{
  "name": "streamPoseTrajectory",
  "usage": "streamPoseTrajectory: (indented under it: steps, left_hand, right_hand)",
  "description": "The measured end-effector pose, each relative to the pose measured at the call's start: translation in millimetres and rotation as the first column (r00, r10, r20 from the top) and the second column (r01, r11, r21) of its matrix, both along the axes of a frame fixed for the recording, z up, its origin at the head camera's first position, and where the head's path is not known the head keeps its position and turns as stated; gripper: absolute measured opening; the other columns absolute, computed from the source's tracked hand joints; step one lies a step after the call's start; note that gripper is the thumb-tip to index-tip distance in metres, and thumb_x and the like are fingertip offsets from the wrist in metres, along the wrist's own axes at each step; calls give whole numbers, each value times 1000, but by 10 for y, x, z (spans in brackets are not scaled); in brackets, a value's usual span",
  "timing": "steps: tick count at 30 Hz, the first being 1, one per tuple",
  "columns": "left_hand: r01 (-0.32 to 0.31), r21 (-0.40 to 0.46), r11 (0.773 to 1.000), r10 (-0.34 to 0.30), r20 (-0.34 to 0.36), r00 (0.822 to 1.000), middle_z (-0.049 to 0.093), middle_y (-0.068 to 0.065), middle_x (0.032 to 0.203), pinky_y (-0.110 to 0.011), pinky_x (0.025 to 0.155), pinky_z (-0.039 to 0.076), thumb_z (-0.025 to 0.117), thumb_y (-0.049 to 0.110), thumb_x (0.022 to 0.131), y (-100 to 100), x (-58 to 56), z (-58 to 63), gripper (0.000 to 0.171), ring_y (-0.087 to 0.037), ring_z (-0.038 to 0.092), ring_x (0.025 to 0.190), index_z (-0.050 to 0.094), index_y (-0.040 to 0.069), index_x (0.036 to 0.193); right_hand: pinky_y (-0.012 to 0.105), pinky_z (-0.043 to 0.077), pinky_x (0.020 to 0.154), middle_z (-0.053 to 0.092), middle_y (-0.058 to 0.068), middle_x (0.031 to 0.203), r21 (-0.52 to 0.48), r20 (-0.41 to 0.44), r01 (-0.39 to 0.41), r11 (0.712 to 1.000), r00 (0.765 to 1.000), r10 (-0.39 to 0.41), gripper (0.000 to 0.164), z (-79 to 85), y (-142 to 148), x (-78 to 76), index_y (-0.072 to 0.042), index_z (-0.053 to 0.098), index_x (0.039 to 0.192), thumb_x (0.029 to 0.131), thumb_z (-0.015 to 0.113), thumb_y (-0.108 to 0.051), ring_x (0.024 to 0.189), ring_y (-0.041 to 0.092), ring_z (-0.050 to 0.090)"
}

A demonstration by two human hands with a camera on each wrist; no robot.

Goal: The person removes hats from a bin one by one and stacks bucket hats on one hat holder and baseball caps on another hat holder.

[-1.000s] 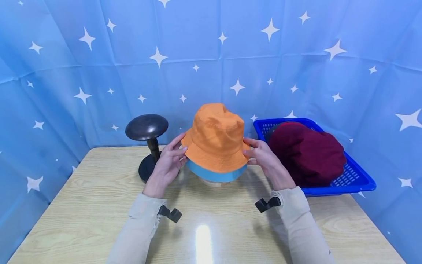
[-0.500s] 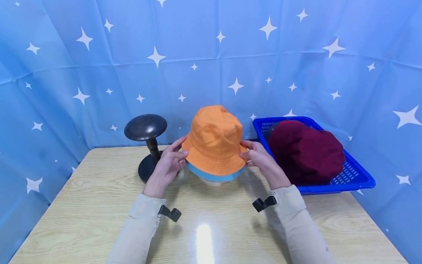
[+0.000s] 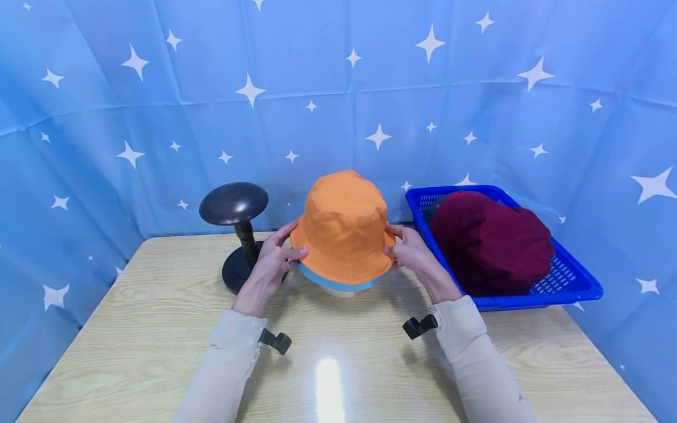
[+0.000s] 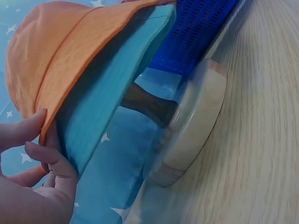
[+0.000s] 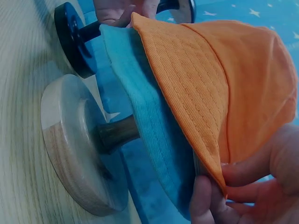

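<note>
"So, where is the orange hat (image 3: 346, 226)?"

"Over the blue hat (image 4: 100, 102), whose brim shows below; both sit atop the wooden stand (image 4: 194, 128)."

"Fingers?"

"Left hand (image 3: 271, 261) and right hand (image 3: 415, 252) each pinch the orange hat's brim, thumb above, fingertips underneath."

"Why opposite sides?"

"Presumably to keep it level; the stand's broad base should resist tipping."

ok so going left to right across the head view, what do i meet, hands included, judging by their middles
Black stand, left hand, orange hat, right hand, maroon hat.
</note>
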State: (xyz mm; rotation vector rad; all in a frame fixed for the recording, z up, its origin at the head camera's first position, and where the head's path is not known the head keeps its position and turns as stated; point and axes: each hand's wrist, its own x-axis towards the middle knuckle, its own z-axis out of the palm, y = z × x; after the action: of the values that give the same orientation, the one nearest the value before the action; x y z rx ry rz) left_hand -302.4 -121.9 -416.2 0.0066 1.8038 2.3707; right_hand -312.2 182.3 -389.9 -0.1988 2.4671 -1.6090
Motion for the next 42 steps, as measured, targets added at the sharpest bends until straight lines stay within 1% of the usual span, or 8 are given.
streamPoseTrajectory:
  steps: [9, 13, 19, 24, 28, 36, 39, 42]
  left_hand:
    - [18, -19, 1000, -18, 27, 999, 28, 6, 170, -21, 72, 52, 64, -11, 92, -13, -54, -67, 80, -6, 65, 106, 38, 21, 161]
    - [21, -10, 1000, -20, 35, 999, 30, 5, 169, -20, 67, 49, 65, -10, 91, -26, -45, -75, 80, -6, 66, 103, 40, 21, 160]
    - [5, 0, 1000, -5, 58, 998, 41, 3, 163, -23, 59, 35, 67, -7, 90, -77, -9, -68, 73, -10, 62, 78, 49, 20, 155]
    - [11, 24, 1000, -13, 84, 996, 55, 2, 145, -22, 66, 43, 63, 5, 98, -94, -9, -33, 60, -9, 63, 82, 48, 20, 155]
    - [-45, -1, 999, 45, 97, 994, 61, 3, 132, -20, 68, 46, 64, 12, 100, -94, -15, -1, 53, -8, 64, 85, 52, 19, 151]
    - [-163, -166, 973, 171, 38, 985, 60, -6, 144, -27, 83, 53, 65, 16, 100, -36, 20, 74, 47, -8, 67, 95, 58, 17, 146]
    - [-225, -188, 956, 235, 37, 971, 64, -6, 137, -31, 89, 55, 64, 16, 100, -9, 31, 78, 43, -8, 67, 93, 61, 15, 143]
    - [-308, -200, 930, 319, 22, 948, 69, -2, 120, -30, 84, 55, 65, 16, 100, 11, 36, 54, 33, -8, 67, 87, 67, 12, 133]
  right_hand:
    - [27, 61, 65, 47, 26, 153, 20, -6, 17, 1000, 1000, -17, 73, -4, -28, -3, -2, 29, 161, 93, 54, 7, 86, 17, 70]
    - [28, 61, 67, 42, 26, 157, 26, 25, -16, 1000, 1000, 15, 75, 23, -7, 17, -2, 24, 163, 94, 53, 6, 88, 17, 69]
    - [29, 60, 69, 24, 21, 169, 18, 85, -93, 995, 992, 91, 78, 103, 79, 55, -2, 18, 164, 95, 53, 4, 82, 15, 65]
    - [29, 62, 70, 30, 21, 167, 40, 82, -94, 995, 993, 90, 76, 130, 129, 64, -3, 22, 164, 97, 57, -1, 78, 14, 68]
    - [30, 62, 71, 41, 24, 159, 107, 57, -84, 991, 995, 78, 71, 149, 159, 74, 0, 30, 161, 99, 63, -10, 80, 16, 69]
    - [33, 61, 70, 37, 28, 160, 207, 30, -74, 976, 997, 69, 63, 196, 201, 95, -3, 41, 155, 98, 66, -14, 83, 20, 73]
    - [35, 62, 72, 35, 29, 160, 239, 18, -63, 969, 998, 60, 58, 219, 206, 112, -3, 45, 152, 99, 66, -18, 85, 21, 74]
    - [35, 63, 74, 35, 29, 160, 266, 8, -54, 963, 999, 53, 54, 249, 204, 139, -4, 49, 149, 101, 65, -22, 89, 25, 76]
